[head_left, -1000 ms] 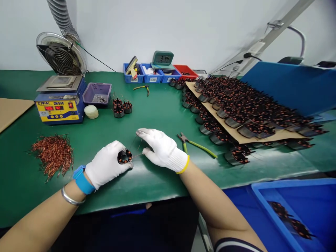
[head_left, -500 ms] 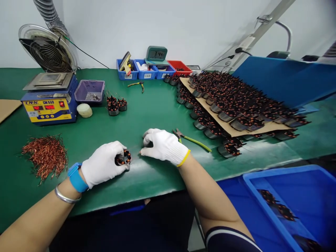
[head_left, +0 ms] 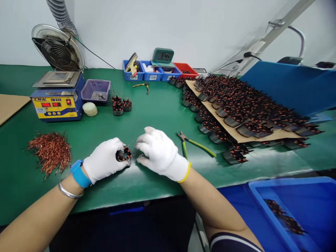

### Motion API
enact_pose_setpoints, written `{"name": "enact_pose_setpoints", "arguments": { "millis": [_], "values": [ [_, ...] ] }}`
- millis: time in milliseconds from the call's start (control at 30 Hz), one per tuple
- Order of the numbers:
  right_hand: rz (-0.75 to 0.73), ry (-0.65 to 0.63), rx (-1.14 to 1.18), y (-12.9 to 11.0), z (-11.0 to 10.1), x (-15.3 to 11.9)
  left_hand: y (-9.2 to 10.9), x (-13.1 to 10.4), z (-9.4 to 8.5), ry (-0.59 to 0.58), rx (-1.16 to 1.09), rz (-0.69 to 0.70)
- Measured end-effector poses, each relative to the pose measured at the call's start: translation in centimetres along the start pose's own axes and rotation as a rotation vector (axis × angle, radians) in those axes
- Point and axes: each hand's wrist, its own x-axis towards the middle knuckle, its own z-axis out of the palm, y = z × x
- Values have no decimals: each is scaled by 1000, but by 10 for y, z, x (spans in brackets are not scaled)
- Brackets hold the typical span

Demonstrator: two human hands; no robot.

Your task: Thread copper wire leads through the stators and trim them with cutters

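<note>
1 core (head_left: 127,154) in L hand (head_left: 104,161), R hand (head_left: 159,152) nr; 2 prs pliers (head_left: 183,137).

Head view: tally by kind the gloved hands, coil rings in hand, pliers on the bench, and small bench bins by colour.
Gloved hands: 2, left hand and right hand
Held coil ring: 1
Pliers: 2, near pliers and far pliers
Blue bins: 3
Red bin: 1
Purple bin: 1
Total: 10
</note>
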Motion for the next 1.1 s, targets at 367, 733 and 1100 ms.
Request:
{"name": "enact_pose_setpoints", "arguments": {
  "millis": [367, 733, 1100],
  "values": [
    [7, -119, 250, 12, -25, -12, 5, 0, 1, -6, 109, -72],
    [216, -164, 237, -9, 16, 4, 1, 1, 1, -29, 73, -4],
    [341, -178, 401, 2, 0, 2, 1, 0, -3, -34, 93, 98]
  ]
}}
